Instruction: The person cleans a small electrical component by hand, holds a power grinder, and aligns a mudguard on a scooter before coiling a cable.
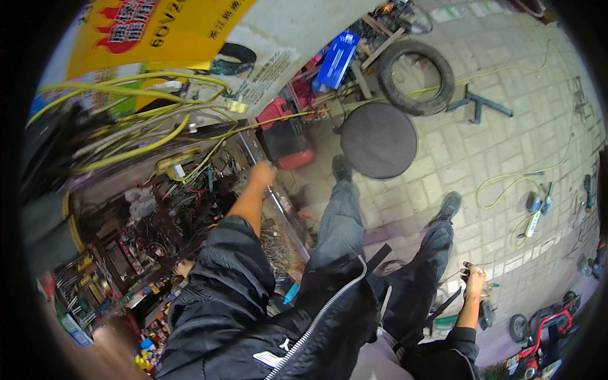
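My left hand (262, 175) has its fingers curled on the metal edge (278, 212) of a cluttered workbench, which holds tangled parts, wires and tools (149, 247). My right hand (474, 278) is down at my right side, closed around a small dark item that I cannot make out, with a thin dark cord or wire near it. My feet stand on pale paving (525, 145), beside a round dark mesh-topped stool or pad (378, 140).
A tire (446, 79), a metal stand (476, 104), a red and black box (285, 136), a blue box (337, 60) and yellow cables (145, 145) lie about. A power strip (532, 223) is on the paving; a red wheeled machine (544, 332) stands lower right. A yellow panel (158, 31) overhangs the bench.
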The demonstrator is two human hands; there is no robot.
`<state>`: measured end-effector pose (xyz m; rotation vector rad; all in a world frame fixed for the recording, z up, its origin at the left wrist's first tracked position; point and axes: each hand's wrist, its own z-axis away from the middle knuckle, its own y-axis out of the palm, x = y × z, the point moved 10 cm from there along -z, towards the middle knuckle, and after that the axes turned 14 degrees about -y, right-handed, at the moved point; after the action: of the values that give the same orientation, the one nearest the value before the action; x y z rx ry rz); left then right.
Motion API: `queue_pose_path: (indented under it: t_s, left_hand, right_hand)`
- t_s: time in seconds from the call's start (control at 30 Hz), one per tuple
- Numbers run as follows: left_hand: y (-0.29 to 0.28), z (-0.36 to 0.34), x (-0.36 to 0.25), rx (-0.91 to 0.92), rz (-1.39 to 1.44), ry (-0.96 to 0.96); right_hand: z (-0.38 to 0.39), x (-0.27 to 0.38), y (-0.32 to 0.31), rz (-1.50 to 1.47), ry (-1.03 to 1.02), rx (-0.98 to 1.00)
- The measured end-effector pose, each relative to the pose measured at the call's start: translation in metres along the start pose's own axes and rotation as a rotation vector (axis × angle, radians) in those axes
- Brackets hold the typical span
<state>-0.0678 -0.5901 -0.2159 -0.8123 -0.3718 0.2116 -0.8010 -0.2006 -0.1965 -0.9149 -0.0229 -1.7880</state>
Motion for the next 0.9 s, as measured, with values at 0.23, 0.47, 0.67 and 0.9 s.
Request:
queue_pose_path:
  t_s: [0.23, 0.47, 0.67, 0.9]
  left_hand:
    - [-0.083, -0.125, 0.178, -0.392, 1.290, -0.490]
    - [-0.079, -0.075, 0.110, 0.011, 1.924, -0.382]
    - [-0.113, 0.126, -0.008, 0.806, 2.162, -0.218]
    - [-0.117, 0.176, 0.014, 0.835, 2.256, -0.203]
  right_hand:
    - [0.057, -0.028, 0.171, 0.101, -0.002, 0.179]
    - [0.063, 0.136, 0.367, 0.292, -0.389, 0.451]
    - [0.171, 0.377, 0.468, 0.431, -1.335, 0.546]
    - [0.206, 0.379, 0.512, 0.497, -1.474, 0.840]
